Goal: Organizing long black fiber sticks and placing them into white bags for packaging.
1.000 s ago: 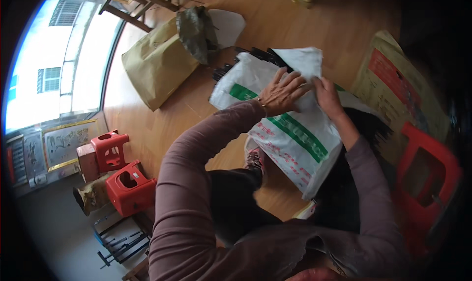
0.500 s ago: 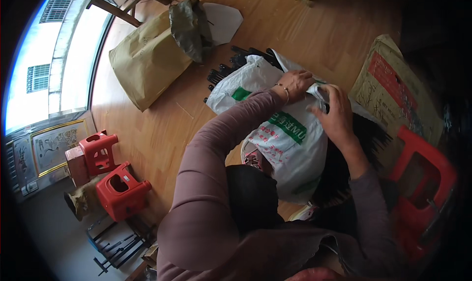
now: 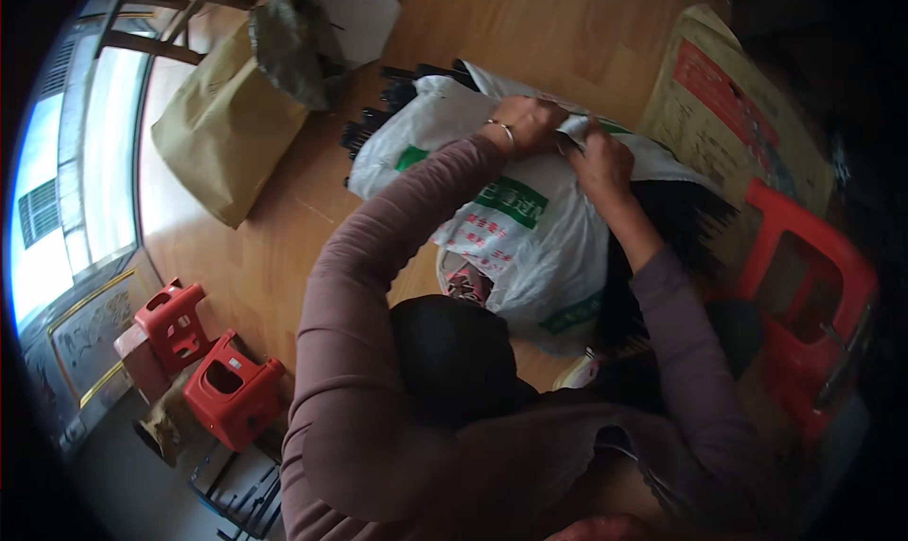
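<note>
Head: hands [image 3: 531, 125] [image 3: 603, 161] at sack [image 3: 556, 257] edge, floor [image 3: 558, 30] beyond

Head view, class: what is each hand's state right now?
Left hand: closed, holding gathered white wrapping.
Right hand: closed, pinching the same white wrapping beside the left.

Hands [image 3: 602, 163] hide, seemingly, an edge of the white bag [image 3: 558, 243]; wooden frame [image 3: 154, 46] cropped
</note>
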Tool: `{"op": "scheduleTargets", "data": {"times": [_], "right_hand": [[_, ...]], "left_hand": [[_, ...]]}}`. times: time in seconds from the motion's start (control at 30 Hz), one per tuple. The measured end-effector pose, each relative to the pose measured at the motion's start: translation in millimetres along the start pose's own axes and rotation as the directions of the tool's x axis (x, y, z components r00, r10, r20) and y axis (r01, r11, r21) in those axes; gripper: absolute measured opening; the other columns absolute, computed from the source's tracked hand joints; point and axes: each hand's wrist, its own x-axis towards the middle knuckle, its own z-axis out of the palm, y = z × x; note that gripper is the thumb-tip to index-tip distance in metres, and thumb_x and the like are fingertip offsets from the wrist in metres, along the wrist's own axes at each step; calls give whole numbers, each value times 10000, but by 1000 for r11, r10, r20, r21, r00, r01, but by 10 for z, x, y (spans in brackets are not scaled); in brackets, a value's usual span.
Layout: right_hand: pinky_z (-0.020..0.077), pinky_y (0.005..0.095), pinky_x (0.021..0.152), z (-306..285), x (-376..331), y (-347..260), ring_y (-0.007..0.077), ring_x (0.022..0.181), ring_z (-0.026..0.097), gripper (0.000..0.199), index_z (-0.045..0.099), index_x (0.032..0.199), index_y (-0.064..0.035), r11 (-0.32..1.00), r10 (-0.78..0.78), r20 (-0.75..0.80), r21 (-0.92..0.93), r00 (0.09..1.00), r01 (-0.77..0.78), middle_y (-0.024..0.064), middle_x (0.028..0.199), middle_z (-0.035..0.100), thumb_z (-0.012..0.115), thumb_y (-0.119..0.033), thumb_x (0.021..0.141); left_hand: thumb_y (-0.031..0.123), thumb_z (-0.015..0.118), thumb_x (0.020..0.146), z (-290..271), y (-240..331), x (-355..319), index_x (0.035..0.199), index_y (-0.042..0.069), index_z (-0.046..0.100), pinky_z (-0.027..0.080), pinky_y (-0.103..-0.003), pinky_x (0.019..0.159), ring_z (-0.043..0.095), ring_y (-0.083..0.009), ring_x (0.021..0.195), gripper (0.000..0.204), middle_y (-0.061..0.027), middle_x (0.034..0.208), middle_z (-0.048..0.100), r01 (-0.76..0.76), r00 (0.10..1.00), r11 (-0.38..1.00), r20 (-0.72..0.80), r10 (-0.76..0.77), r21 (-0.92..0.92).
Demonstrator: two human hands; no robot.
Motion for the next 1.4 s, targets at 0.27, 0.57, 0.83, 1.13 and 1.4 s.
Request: {"op": "scheduleTargets", "data": {"times": [0.27, 0.57, 0.83, 1.13, 1.4], "right_hand": [[457, 447, 621, -122, 169, -2, 368, 695, 585, 356, 585, 834, -54, 994, -39, 327, -85, 944, 70, 184, 714, 597, 594, -396, 735], [467, 447, 660, -118, 268, 21, 347, 749, 601, 251, 630, 836, -97, 946, 41, 525, -293, 850, 135, 157, 772, 623, 528, -317, 771], [434, 466, 725, -50, 279, -350, 383, 817, 577, 457, 624, 862, -66, 861, 265, 585, -501, 767, 84, 189, 863, 609, 460, -489, 806], [440, 467, 705, 20, 210, -509, 396, 823, 568, 530, 636, 794, -16, 729, 381, 442, -684, 812, 30, 217, 842, 603, 436, -506, 818], [416, 471, 737, -149, 237, -650, 420, 845, 549, 548, 619, 811, 10, 726, 453, 425, -686, 784, -47, 257, 836, 582, 412, -497, 828]], "left_hand": [[200, 594, 662, -124, -6, -36, 832, 56, 543, 458, -396, 685, 569, -321, 807, 229, -141, 840, 589, 19, 996, 983, -84, -35, -184], [86, 613, 700, -2012, 1957, -915, 921, 43, 565, 423, -364, 632, 558, -290, 686, 231, -119, 809, 578, -13, 973, 592, -148, -179, -805], [125, 539, 810, -1746, 1939, -1185, 872, 10, 577, 452, -328, 605, 592, -264, 673, 137, -157, 740, 591, 173, 592, -73, 164, -789, -982], [117, 536, 813, -1571, 1408, -1349, 886, -11, 563, 443, -288, 604, 558, -177, 640, 151, -132, 727, 587, -169, 170, -275, 246, -954, -947], [120, 524, 832, -1510, 1229, -1214, 881, -15, 563, 429, -250, 602, 523, -115, 649, 149, -68, 731, 570, -306, 73, -338, 332, -940, -890]]}}
